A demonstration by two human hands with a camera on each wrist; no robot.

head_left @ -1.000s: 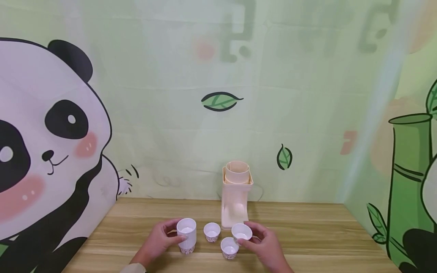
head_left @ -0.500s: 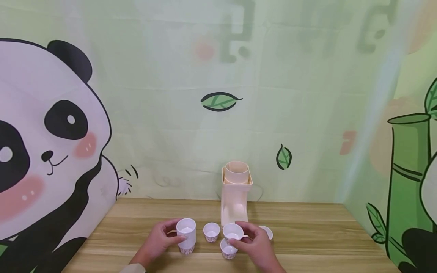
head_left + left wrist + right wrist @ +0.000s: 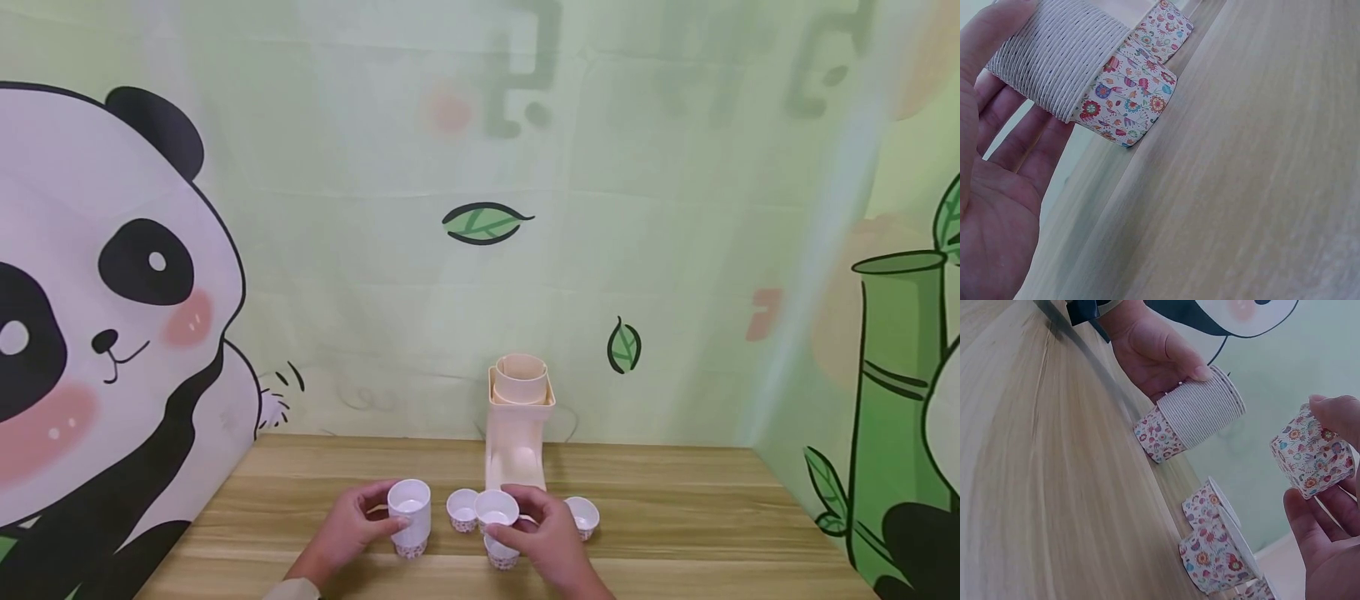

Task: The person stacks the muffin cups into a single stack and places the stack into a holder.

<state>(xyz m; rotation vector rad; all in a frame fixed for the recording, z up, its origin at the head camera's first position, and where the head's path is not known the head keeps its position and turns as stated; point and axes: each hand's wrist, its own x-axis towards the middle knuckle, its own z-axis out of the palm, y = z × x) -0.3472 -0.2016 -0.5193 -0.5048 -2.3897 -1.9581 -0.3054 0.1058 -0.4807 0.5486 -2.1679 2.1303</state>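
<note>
A tall stack of white paper cups (image 3: 411,525) with a floral-printed bottom cup stands upright on the table. My left hand (image 3: 351,527) grips its side, thumb in front and fingers behind. In my right hand (image 3: 551,537) a single floral paper cup (image 3: 1313,453) is pinched between thumb and fingers, raised off the table. Seen from the head, this cup overlaps a standing floral cup (image 3: 502,557) below it. Another cup (image 3: 462,512) stands just left of it, and a third cup (image 3: 583,518) is to the right, partly behind my right hand.
Behind the cups stands a pale pink holder (image 3: 516,433) with a round tube set in its top. The wood-grain table (image 3: 675,500) ends at a green cloth backdrop (image 3: 360,275) printed with a panda, leaves and bamboo.
My right hand has moved left with its cup, from beside the front cup to over it. The cup at the right has come into view from behind that hand. My left hand stays put.
</note>
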